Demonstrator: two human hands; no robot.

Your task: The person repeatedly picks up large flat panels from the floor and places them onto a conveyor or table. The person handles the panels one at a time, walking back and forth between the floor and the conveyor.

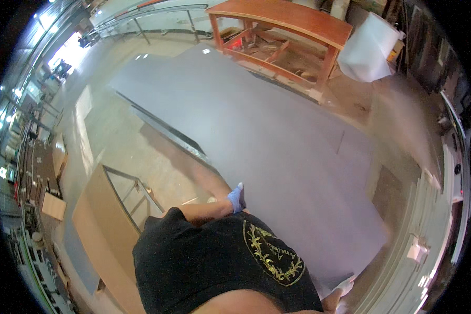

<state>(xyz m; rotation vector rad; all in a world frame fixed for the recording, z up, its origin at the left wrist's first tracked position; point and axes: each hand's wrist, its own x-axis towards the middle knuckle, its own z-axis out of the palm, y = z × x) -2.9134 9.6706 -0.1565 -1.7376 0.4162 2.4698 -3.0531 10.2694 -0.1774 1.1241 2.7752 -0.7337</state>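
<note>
A large, flat grey panel (277,141) stretches away from my body across most of the middle of the view. My left hand (236,198), in a blue glove, is closed on its left edge, with the thumb on top and the other fingers mostly hidden. At the panel's near right corner is my right hand (343,287), in a pale glove. It is slightly blurred and partly cut off by my body, and its fingers appear closed on the edge there.
Beyond the panel stands a reddish-brown wooden workbench (282,21) with scraps on its lower shelf. A big white roll of wrapping (369,47) is beside it. Long pale strips (403,251) lie at the right. A brown board on a frame (102,225) stands at the left.
</note>
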